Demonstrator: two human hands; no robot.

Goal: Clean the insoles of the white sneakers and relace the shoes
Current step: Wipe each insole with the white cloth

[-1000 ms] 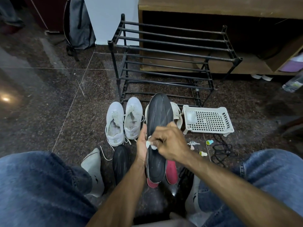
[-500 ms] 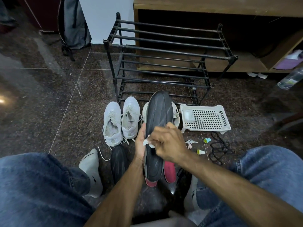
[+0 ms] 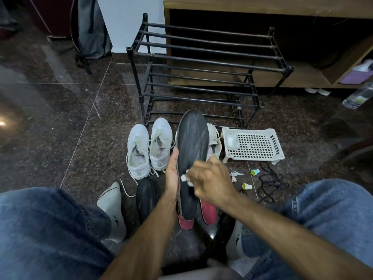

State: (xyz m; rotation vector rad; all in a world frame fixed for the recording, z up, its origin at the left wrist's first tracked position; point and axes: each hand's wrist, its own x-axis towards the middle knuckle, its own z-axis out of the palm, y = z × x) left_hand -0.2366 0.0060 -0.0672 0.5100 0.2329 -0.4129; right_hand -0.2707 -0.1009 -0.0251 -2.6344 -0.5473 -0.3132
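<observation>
The left hand point(image 3: 173, 176) gripped a long, dark, smooth insole point(image 3: 192, 158) by its edge, held above the speckled stone floor point(image 3: 60, 122). The right hand point(image 3: 212, 178) pinched a crumpled white wipe point(image 3: 186, 178) (blurred) against it. Two white mesh sneakers point(image 3: 150, 150) stood just behind.
</observation>
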